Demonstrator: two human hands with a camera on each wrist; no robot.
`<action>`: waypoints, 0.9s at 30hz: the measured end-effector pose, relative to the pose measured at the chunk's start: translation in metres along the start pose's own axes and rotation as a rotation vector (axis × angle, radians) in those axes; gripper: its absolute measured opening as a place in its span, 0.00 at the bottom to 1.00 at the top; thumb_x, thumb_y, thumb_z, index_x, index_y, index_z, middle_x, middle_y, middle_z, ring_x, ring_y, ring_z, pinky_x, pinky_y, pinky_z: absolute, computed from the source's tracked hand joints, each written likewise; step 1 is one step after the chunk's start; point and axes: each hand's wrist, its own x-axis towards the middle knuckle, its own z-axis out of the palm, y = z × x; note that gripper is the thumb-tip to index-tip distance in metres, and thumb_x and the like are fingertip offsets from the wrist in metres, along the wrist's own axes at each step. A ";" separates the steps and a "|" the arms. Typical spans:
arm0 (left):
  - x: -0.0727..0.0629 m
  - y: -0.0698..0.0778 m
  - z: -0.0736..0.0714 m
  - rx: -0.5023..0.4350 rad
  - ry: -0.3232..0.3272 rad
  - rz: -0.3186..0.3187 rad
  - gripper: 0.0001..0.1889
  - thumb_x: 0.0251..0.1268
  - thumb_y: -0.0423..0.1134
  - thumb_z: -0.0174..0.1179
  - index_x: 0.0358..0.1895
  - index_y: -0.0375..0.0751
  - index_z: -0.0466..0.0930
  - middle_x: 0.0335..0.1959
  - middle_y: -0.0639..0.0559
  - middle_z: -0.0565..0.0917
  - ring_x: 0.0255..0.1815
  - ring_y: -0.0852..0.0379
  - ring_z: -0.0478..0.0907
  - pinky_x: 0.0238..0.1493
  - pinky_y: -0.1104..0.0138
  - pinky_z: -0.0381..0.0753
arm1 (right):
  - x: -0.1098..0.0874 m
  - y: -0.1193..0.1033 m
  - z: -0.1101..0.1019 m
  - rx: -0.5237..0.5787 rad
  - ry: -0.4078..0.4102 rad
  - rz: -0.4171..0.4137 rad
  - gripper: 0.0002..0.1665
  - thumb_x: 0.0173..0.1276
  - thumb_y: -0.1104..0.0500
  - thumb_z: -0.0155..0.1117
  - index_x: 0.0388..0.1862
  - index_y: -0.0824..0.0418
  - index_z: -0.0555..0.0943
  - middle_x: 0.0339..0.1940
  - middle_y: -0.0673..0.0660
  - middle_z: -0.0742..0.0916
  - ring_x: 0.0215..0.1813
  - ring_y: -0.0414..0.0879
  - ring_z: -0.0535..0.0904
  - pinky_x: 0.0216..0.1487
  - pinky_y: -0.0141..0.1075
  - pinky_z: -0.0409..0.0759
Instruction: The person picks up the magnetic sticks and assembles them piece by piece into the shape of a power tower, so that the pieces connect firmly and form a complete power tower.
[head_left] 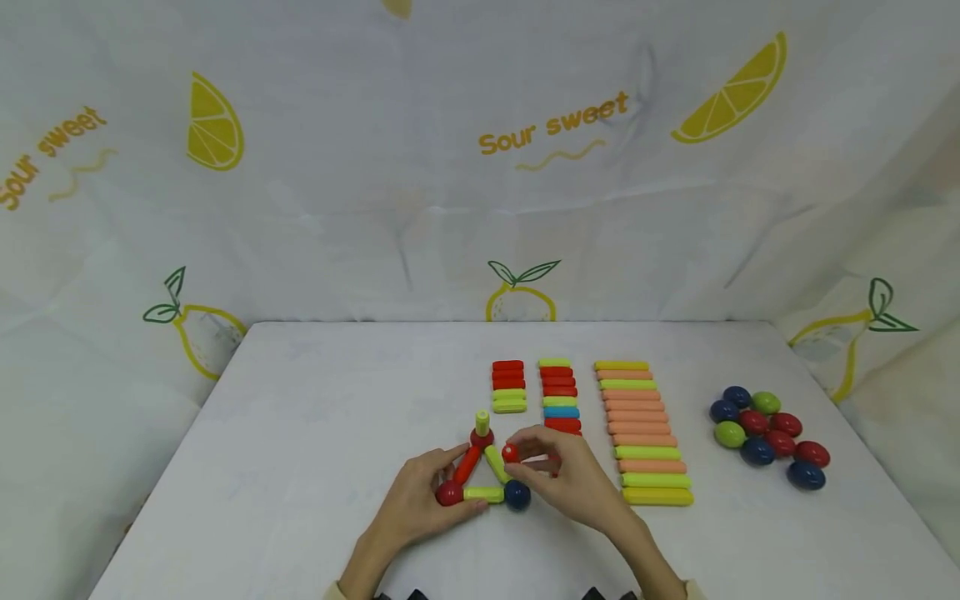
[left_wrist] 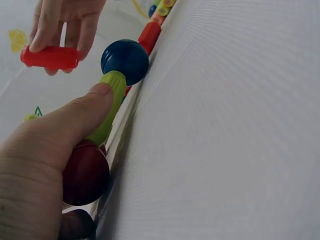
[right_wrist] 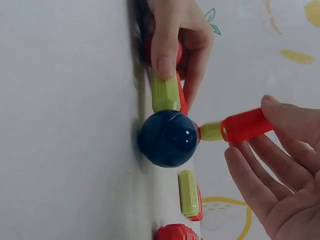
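Observation:
A triangle of balls and rods lies in front of me. Its corners are a red ball at left, a dark blue ball at right and another red ball at the back, from which a yellow-green rod stands up. My left hand grips the left corner, its thumb along the front yellow-green rod. Above the triangle's right side, my right hand pinches a short red rod between thumb and fingers. One end of that rod points toward the triangle.
Short red and yellow-green rods form two columns behind the triangle, one including a blue rod. Longer orange, yellow and green rods lie in a column to the right. Several loose balls cluster at the table's far right.

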 end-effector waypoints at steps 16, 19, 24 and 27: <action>-0.002 -0.001 0.002 -0.008 0.018 0.001 0.35 0.48 0.58 0.79 0.61 0.47 0.84 0.24 0.64 0.73 0.26 0.72 0.66 0.19 0.79 0.61 | -0.016 0.003 0.001 -0.091 -0.049 -0.003 0.13 0.64 0.57 0.76 0.46 0.56 0.83 0.42 0.51 0.89 0.43 0.41 0.88 0.48 0.37 0.89; -0.002 -0.001 0.002 -0.016 0.023 0.011 0.36 0.48 0.58 0.79 0.61 0.47 0.84 0.24 0.64 0.74 0.25 0.72 0.65 0.19 0.79 0.60 | -0.016 0.003 0.001 -0.094 -0.051 -0.009 0.13 0.64 0.57 0.76 0.46 0.56 0.83 0.42 0.50 0.89 0.43 0.39 0.87 0.48 0.37 0.89; -0.001 0.001 0.000 -0.016 0.008 -0.003 0.36 0.48 0.59 0.79 0.61 0.46 0.84 0.24 0.65 0.73 0.24 0.72 0.65 0.18 0.79 0.59 | -0.016 0.002 -0.007 -0.135 -0.104 -0.042 0.16 0.66 0.57 0.74 0.50 0.58 0.82 0.46 0.53 0.89 0.47 0.45 0.88 0.50 0.40 0.89; -0.001 0.001 -0.002 -0.037 -0.018 -0.026 0.37 0.49 0.60 0.78 0.64 0.48 0.82 0.24 0.65 0.74 0.23 0.72 0.66 0.18 0.78 0.60 | -0.008 0.000 -0.017 -0.228 -0.125 -0.094 0.21 0.66 0.63 0.71 0.58 0.62 0.82 0.54 0.58 0.89 0.53 0.53 0.87 0.53 0.47 0.88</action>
